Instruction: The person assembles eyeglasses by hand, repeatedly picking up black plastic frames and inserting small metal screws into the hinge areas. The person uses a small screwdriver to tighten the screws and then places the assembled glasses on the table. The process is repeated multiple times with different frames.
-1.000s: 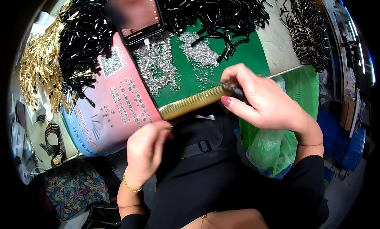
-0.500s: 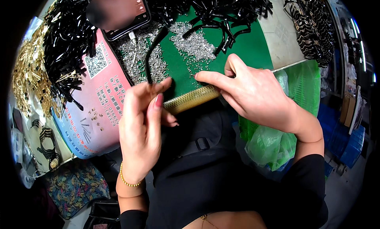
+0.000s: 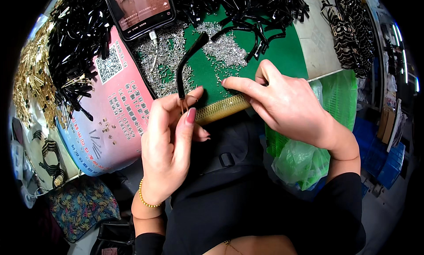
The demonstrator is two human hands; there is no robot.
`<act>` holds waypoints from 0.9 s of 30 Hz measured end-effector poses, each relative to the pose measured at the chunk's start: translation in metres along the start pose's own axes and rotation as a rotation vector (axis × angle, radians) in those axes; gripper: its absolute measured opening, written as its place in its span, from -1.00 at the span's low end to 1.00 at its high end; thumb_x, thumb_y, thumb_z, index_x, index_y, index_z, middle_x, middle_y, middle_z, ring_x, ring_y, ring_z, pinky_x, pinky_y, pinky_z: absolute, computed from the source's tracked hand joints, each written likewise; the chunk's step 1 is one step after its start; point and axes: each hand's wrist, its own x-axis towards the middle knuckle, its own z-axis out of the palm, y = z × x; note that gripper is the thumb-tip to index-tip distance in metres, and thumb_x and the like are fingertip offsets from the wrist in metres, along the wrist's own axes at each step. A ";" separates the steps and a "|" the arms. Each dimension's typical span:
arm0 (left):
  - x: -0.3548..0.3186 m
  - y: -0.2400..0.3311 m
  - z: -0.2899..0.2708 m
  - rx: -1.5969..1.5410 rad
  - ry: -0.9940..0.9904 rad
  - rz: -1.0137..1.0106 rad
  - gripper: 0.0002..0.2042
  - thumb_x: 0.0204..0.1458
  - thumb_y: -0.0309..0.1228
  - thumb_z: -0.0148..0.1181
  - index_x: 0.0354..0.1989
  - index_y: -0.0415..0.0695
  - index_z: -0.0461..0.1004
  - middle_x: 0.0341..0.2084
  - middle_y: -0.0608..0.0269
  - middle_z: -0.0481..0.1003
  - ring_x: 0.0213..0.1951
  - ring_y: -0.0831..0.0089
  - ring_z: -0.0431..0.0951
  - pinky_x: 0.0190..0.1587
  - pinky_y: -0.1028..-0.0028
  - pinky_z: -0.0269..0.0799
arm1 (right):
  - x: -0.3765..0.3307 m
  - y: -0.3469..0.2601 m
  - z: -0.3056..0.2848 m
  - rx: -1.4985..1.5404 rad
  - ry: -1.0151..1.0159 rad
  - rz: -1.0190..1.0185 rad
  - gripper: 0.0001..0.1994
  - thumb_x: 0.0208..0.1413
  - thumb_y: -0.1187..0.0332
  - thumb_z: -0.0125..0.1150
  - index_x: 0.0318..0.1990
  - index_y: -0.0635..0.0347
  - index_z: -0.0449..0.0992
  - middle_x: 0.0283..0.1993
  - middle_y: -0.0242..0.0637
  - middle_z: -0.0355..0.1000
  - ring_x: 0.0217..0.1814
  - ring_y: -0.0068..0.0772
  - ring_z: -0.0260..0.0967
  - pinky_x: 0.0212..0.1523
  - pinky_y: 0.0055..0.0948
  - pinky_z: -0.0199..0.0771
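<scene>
My left hand [image 3: 165, 144] is closed in a pinch on a glasses temple [image 3: 187, 63], which has a curved black tip and a thin gold-coloured metal end. The temple points up and away, above the table. My right hand [image 3: 289, 105] holds nothing that I can make out. One of its fingers stretches out to small loose silver metal pieces [image 3: 219, 74] on the green mat [image 3: 207, 89], while other fingers are bent or hidden under the hand. Between the hands, a gold mesh-patterned roll [image 3: 223, 109] lies along the mat's near edge.
Heaped silver pieces [image 3: 225, 50] lie on the mat. A phone [image 3: 141, 12] with a white cable stands behind. Black temples [image 3: 79, 39] and gold-coloured parts [image 3: 33, 74] pile up at left, over a pink and blue printed sheet [image 3: 106, 118]. Green plastic bags [image 3: 335, 105] hang at right.
My left hand has shifted right with the temple, whose black tip now leans further right. My right hand stays by the silver pieces. The whole view has shifted slightly.
</scene>
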 end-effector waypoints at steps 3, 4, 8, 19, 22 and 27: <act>-0.001 0.001 -0.001 0.024 0.060 -0.042 -0.81 0.32 -0.64 -0.06 0.06 -0.33 0.21 0.07 -0.07 0.54 -0.44 0.58 0.57 -0.31 0.56 0.55 | 0.000 0.000 -0.001 0.015 -0.011 0.002 -0.56 0.12 0.43 0.26 0.17 -0.22 0.51 -0.32 -0.29 0.25 -0.50 -0.25 0.39 -0.50 -0.29 0.45; -0.005 0.000 -0.002 -0.023 0.089 -0.036 -0.81 0.32 -0.64 -0.07 0.06 -0.34 0.22 0.07 -0.07 0.54 -0.44 0.57 0.57 -0.30 0.56 0.56 | 0.000 0.001 -0.001 0.016 -0.009 0.002 -0.56 0.12 0.43 0.25 0.17 -0.22 0.51 -0.32 -0.29 0.25 -0.50 -0.25 0.39 -0.50 -0.29 0.45; -0.016 0.003 -0.011 0.033 0.129 -0.023 -0.85 0.35 -0.59 -0.06 0.03 -0.33 0.25 -0.15 -0.08 0.60 -0.46 0.54 0.57 -0.33 0.57 0.52 | 0.001 0.000 0.000 0.029 -0.009 0.013 -0.58 0.14 0.43 0.24 0.16 -0.22 0.51 -0.32 -0.28 0.25 -0.50 -0.25 0.39 -0.50 -0.28 0.45; -0.013 -0.001 -0.015 0.137 0.203 -0.082 -0.79 0.34 -0.55 0.01 0.04 -0.36 0.47 -0.40 0.19 0.61 -0.46 0.61 0.60 -0.36 0.61 0.54 | 0.015 -0.007 -0.014 0.058 -0.250 0.001 -0.51 0.23 0.39 0.13 0.30 -0.21 0.32 -0.25 -0.18 0.33 -0.38 -0.11 0.48 -0.41 -0.19 0.49; -0.012 -0.003 -0.017 0.191 0.190 -0.032 -0.80 0.32 -0.55 0.05 0.02 -0.36 0.51 -0.44 0.23 0.60 -0.48 0.61 0.60 -0.38 0.61 0.55 | 0.021 -0.020 -0.021 0.534 -0.354 0.022 -0.53 0.28 0.39 0.03 0.34 -0.07 0.24 -0.22 -0.13 0.37 -0.35 -0.15 0.52 -0.35 -0.21 0.54; -0.013 -0.007 -0.015 0.235 0.211 0.022 -0.81 0.30 -0.57 0.08 0.01 -0.36 0.52 -0.44 0.23 0.61 -0.49 0.62 0.60 -0.40 0.62 0.53 | 0.044 -0.043 -0.031 1.303 -0.744 0.400 -0.51 0.40 0.32 -0.10 0.44 0.01 0.05 -0.26 -0.39 0.30 -0.45 -0.61 0.46 -0.47 -0.57 0.52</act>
